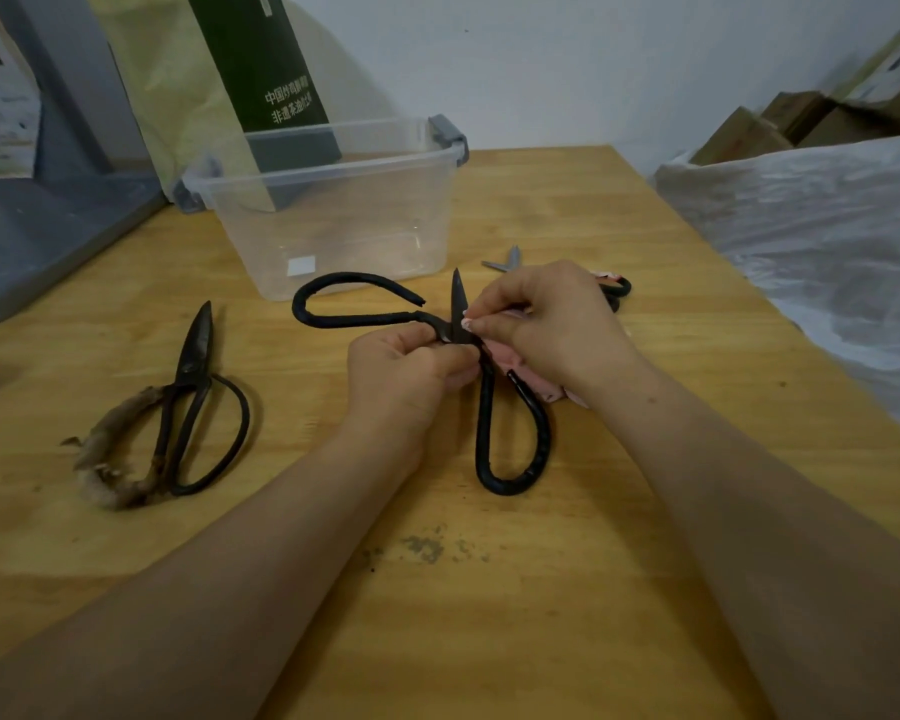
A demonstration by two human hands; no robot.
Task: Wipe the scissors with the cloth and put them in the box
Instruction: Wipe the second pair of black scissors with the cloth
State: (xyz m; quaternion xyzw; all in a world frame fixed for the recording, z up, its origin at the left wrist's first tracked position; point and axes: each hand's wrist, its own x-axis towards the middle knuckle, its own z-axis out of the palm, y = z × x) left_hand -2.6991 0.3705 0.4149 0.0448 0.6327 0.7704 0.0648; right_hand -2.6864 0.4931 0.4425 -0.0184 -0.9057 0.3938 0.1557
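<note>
large black iron scissors [483,407] mid-tabletop [541,589], blade tip toward far edge, looped handles splayed left and near | left hand [401,371] grip curled round pivot | right hand [546,324] grip pinches pink cloth [505,356] against blade | clear plastic box [385,236] just beyond tip | rusty old scissors [193,387] left; small grey-bladed scissors [505,262] behind right hand | well apart from near and right edges

black scissors [489,407]; pink cloth [533,376]; clear box [333,215]

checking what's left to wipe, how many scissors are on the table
3. A black pair at centre, in the left hand; a worn pair lying at left; a third mostly hidden behind the right hand, which pinches the cloth.
</note>
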